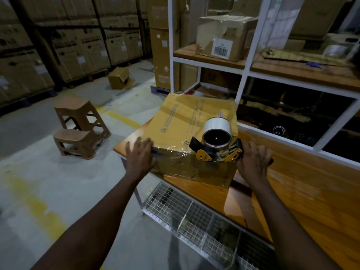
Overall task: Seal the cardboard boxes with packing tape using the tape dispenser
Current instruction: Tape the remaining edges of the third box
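box [185,117] closed on table [292,191], tape dispenser [216,141] on top.
my left hand [139,154] lies flat on it; right hand [253,162] blurred, grip i can't tell.

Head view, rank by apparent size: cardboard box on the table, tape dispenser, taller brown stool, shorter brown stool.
1. cardboard box
2. taller stool
3. tape dispenser and shorter stool look alike; the dispenser sits nearer the camera, so unranked.
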